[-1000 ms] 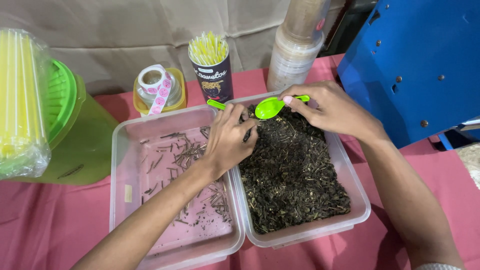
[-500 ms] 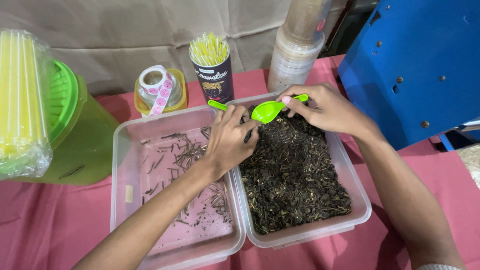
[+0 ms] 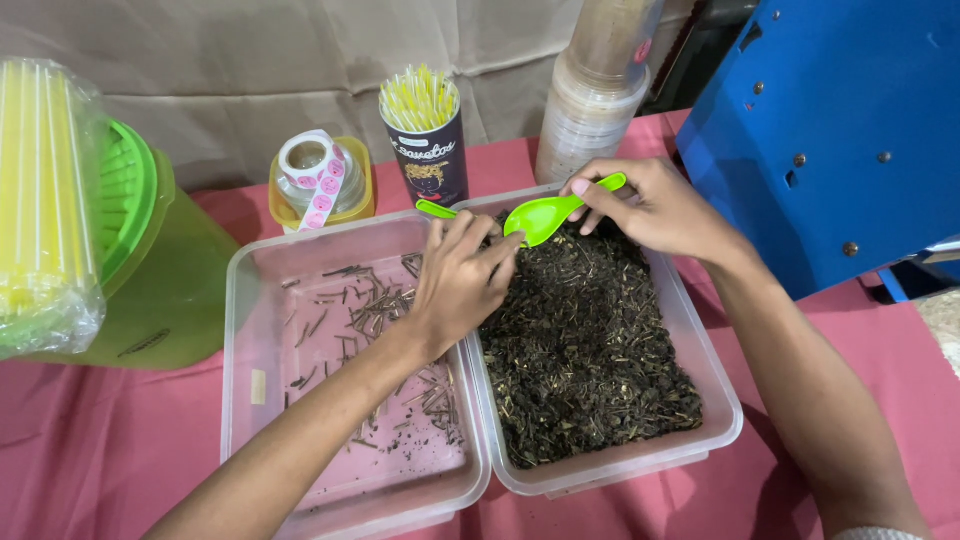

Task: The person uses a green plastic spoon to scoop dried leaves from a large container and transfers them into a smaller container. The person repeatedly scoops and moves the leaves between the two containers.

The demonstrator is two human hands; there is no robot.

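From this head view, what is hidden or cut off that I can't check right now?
- Head view: the left hand covers the dried leaves under its fingers; whether they pinch anything cannot be told.
- A second green spoon shows only its end behind that hand.
- The green spoon in the right hand: its bowl's contents are not visible.
- The stack of cups is cut off by the top edge.

Behind the two tubs (image 3: 350, 480), a dark straw cup (image 3: 428, 150) and stacked containers (image 3: 590, 110) crowd the back; the near side seems open.
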